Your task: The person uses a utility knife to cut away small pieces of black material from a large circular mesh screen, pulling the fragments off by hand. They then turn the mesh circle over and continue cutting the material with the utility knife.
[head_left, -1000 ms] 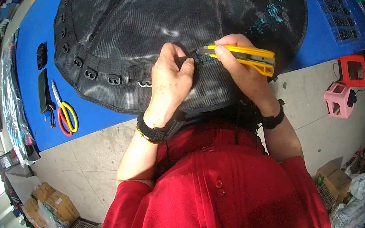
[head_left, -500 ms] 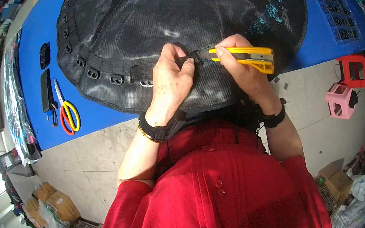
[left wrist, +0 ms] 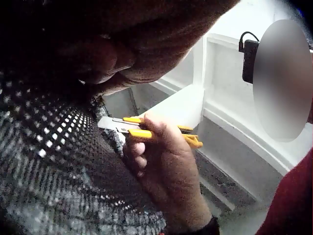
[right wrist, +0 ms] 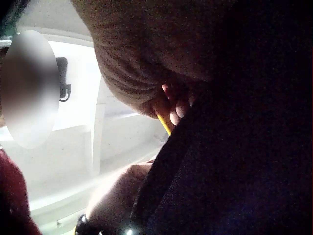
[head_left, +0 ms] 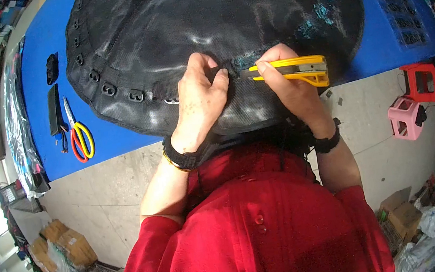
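Note:
A large round black mesh panel [head_left: 212,20] with a webbing rim and oval eyelets lies on a blue table [head_left: 58,153], its near edge hanging over the front. My left hand [head_left: 202,96] pinches a fold of the mesh and a black strap at the near rim. My right hand [head_left: 283,79] grips a yellow utility knife [head_left: 291,66], blade pointing left at the fold right beside the left fingers. In the left wrist view the knife [left wrist: 146,129] shows its blade against the mesh [left wrist: 54,161]. The right wrist view shows only dark mesh [right wrist: 244,147] and a sliver of yellow handle [right wrist: 164,123].
Red-and-yellow scissors [head_left: 80,137] and a dark sheath [head_left: 54,110] lie at the table's left end, with a small black piece [head_left: 52,68] beyond. A pink stool [head_left: 407,117] and a red stool [head_left: 422,82] stand on the floor to the right. Cardboard boxes [head_left: 60,244] sit lower left.
The knife has swung from a tilt to nearly level and moved slightly left along the fold. My left hand has rolled over the strap, hiding more of it.

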A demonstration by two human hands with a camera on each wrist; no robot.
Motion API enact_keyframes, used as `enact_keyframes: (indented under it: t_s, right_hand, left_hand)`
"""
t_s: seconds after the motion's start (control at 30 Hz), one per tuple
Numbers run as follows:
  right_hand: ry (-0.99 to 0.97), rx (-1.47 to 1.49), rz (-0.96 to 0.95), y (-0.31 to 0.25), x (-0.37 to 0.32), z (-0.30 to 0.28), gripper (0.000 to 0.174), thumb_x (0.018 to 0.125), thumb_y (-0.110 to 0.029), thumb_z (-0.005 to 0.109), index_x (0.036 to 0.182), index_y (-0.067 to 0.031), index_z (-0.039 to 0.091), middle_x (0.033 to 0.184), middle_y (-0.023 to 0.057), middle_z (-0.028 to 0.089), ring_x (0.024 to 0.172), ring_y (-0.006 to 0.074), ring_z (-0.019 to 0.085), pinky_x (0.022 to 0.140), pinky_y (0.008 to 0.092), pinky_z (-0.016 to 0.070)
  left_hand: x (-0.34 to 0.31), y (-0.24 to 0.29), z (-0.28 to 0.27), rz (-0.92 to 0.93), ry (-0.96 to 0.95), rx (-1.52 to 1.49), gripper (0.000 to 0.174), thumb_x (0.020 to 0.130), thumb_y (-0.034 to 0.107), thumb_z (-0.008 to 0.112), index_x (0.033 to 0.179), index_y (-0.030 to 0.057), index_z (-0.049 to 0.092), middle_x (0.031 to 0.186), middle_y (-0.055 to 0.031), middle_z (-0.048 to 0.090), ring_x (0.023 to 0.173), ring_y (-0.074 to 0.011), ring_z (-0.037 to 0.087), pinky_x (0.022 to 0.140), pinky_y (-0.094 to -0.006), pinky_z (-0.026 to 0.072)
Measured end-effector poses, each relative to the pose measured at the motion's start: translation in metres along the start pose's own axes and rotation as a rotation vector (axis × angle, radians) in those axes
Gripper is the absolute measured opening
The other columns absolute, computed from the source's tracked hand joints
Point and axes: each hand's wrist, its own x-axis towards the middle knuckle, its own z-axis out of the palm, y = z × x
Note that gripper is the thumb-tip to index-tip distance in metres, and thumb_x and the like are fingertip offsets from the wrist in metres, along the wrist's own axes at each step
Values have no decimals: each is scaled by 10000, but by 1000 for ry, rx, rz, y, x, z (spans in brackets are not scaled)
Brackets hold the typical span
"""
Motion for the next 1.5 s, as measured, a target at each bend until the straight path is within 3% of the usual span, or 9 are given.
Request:
enact_keyframes:
  t_s: [0.1, 0.17, 0.27, 0.4, 0.5, 0.7, 0.9, 1.1, 1.5]
  right_hand:
    - [-13, -26, -40, 1, 0, -1, 64, 970, -60, 625, 937, -36, 576, 908, 60, 587, 831, 180, 612, 756, 326, 505]
    - [17, 62, 49, 1, -1, 1, 60, 973, -67, 628, 944, -40, 582, 908, 60, 591, 831, 180, 614, 757, 326, 505]
    - [21, 134, 141, 1, -1, 3, 58, 980, -85, 629, 959, -45, 593, 908, 55, 598, 833, 168, 615, 761, 323, 505]
    - [43, 82, 85, 2, 0, 1, 65, 991, -108, 632, 978, -50, 605, 929, 40, 618, 853, 144, 622, 778, 310, 508]
    - [108, 193, 236, 1, -3, 4, 73, 995, -120, 640, 1012, -50, 624, 961, 39, 634, 888, 138, 631, 808, 303, 511]
    - [88, 172, 175, 2, 0, 4, 118, 999, -146, 656, 1062, -48, 642, 999, 43, 649, 914, 140, 636, 827, 295, 514]
    - [94, 238, 262, -6, 5, 7, 128, 1000, -158, 649, 1059, -44, 646, 986, 50, 648, 889, 149, 637, 812, 299, 515]
    - [46, 163, 200, -3, 6, 3, 140, 1005, -185, 628, 1002, -46, 645, 947, 52, 646, 868, 161, 643, 791, 305, 514]
    - [-13, 63, 74, 1, 4, -3, 43, 978, -85, 625, 994, -47, 613, 925, 60, 613, 850, 204, 635, 768, 328, 515]
  left_hand:
    - [-3, 1, -1, 74, 16, 89, 271, 886, 211, 754, 1003, 11, 613, 823, -172, 649, 789, -316, 655, 765, -411, 516]
    - [-5, -10, 2, 231, 54, 205, 310, 889, 241, 761, 1023, -7, 632, 875, -215, 669, 839, -377, 675, 785, -440, 528]
    - [-8, -4, -2, 226, 25, 262, 336, 886, 259, 768, 1026, -22, 649, 935, -255, 669, 890, -433, 668, 789, -467, 531]
    - [-8, -3, -2, 209, 20, 264, 313, 879, 244, 766, 997, -23, 652, 925, -260, 650, 886, -441, 651, 778, -473, 525]
    - [-7, -4, -1, 203, 24, 258, 285, 877, 224, 758, 975, -22, 653, 895, -249, 628, 856, -441, 636, 761, -480, 515]
    - [-3, -6, -2, 203, 11, 204, 256, 875, 198, 748, 955, -24, 650, 877, -224, 602, 804, -420, 626, 737, -483, 502]
    - [-3, -5, -3, 170, -8, 193, 259, 867, 196, 750, 956, -28, 653, 898, -238, 616, 830, -425, 639, 754, -478, 509]
    - [-4, -1, -3, 143, -3, 206, 264, 865, 195, 750, 966, -32, 660, 924, -252, 633, 871, -436, 653, 780, -475, 516]
    - [-4, -8, 1, 155, 21, 218, 276, 868, 199, 746, 976, -38, 655, 930, -222, 627, 882, -424, 650, 786, -469, 510]
